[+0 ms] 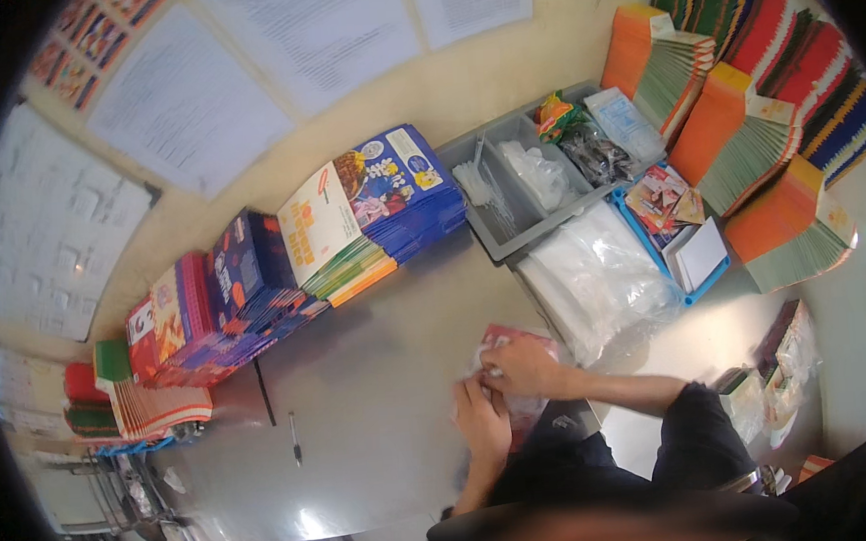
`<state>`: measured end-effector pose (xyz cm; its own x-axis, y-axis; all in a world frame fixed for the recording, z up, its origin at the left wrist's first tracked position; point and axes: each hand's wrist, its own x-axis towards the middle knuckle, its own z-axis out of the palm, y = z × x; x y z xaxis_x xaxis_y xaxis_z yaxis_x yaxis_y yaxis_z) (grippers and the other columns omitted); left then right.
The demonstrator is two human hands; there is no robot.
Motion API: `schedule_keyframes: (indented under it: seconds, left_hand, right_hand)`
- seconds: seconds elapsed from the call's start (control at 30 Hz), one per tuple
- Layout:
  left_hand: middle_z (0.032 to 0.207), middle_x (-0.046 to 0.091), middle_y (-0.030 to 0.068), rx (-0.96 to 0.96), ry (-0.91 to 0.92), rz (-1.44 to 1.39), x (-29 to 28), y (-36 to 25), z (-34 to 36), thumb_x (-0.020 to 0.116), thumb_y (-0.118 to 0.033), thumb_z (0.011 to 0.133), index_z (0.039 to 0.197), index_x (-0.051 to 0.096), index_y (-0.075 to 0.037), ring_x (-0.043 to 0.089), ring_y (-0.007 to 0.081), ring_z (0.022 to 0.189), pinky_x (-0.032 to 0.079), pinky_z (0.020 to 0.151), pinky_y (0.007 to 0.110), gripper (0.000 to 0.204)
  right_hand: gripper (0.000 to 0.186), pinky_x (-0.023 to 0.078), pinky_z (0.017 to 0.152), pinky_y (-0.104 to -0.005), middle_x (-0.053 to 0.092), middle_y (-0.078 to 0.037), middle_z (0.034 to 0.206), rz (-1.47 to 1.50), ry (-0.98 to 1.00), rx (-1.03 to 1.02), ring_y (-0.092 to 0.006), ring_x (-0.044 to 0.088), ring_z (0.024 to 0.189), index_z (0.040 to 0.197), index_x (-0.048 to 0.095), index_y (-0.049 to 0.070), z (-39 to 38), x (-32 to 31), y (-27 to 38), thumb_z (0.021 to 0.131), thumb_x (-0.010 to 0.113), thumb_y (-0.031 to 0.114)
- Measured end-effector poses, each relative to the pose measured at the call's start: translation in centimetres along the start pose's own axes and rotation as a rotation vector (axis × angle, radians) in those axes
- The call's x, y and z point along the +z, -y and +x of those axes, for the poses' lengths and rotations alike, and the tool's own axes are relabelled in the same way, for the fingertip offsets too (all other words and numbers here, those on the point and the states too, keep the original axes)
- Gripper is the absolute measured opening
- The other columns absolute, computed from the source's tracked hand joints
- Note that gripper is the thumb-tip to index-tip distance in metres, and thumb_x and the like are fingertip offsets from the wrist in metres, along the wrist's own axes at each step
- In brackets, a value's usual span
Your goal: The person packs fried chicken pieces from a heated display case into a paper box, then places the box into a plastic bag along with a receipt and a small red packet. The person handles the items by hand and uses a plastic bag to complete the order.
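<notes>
A flat red packet in clear plastic lies under my hands at the table's near edge. My left hand is closed at its left side, with the fingertips gripping the plastic. From the right, my right hand reaches across the packet, its fingers pinched against the plastic next to my left fingertips. The two hands meet there and cover much of the packet. Exactly what the fingertips pinch is too small to make out.
Stacked folded boxes line the wall. A grey divided tray holds plastic cutlery and sachets, beside clear plastic bags and a blue tray. Orange paper bags stand at right. A pen lies on the metal table.
</notes>
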<state>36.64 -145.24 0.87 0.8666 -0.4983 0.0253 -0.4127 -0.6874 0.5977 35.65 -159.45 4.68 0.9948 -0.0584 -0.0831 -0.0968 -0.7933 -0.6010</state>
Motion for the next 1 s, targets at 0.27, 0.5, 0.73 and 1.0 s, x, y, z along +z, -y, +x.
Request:
schedule_keyframes:
  seconds: [0.27,0.5,0.73,1.0]
  left_hand:
    - [0.079,0.063,0.0126,-0.008,0.111,-0.163,2.0,3.3,0.1,0.072,-0.015,0.073,0.077,0.062,-0.005,0.060,0.0322,0.080,0.048,0.070,0.040,0.015]
    - [0.092,0.061,0.0070,0.552,0.226,0.066,0.6,5.7,3.7,0.073,-0.019,0.069,0.079,0.064,-0.010,0.055,0.0275,0.093,0.043,0.086,0.043,0.016]
    - [0.086,0.061,0.0108,0.329,0.051,0.057,0.3,2.9,-0.8,0.070,-0.016,0.073,0.080,0.062,-0.007,0.059,0.0322,0.086,0.043,0.086,0.046,0.014]
    - [0.083,0.061,0.0136,-0.053,0.021,-0.071,0.6,2.1,-9.5,0.065,-0.018,0.082,0.087,0.059,-0.008,0.061,0.0351,0.068,0.048,0.060,0.043,0.012]
  right_hand:
    - [0.013,0.050,0.064,-0.0466,0.066,-0.018,0.085,-0.084,-0.507,0.283,-0.0341,0.064,0.070,0.081,0.069,0.004,13.6,-0.5,-18.4,0.079,0.063,0.016]
    - [0.015,0.056,0.073,-0.0418,0.068,-0.020,0.088,-0.233,-0.290,0.642,-0.0355,0.067,0.089,0.083,0.069,0.002,21.5,4.1,-25.5,0.082,0.058,0.012]
    - [0.022,0.054,0.066,-0.0332,0.069,-0.016,0.076,0.162,-0.264,0.386,-0.0244,0.068,0.072,0.084,0.068,0.000,18.5,0.3,-25.6,0.071,0.073,0.017]
    - [0.017,0.050,0.060,-0.0248,0.070,-0.008,0.074,0.484,-0.827,0.072,-0.0097,0.064,0.063,0.085,0.068,0.000,13.2,-0.4,-22.3,0.079,0.072,0.015]
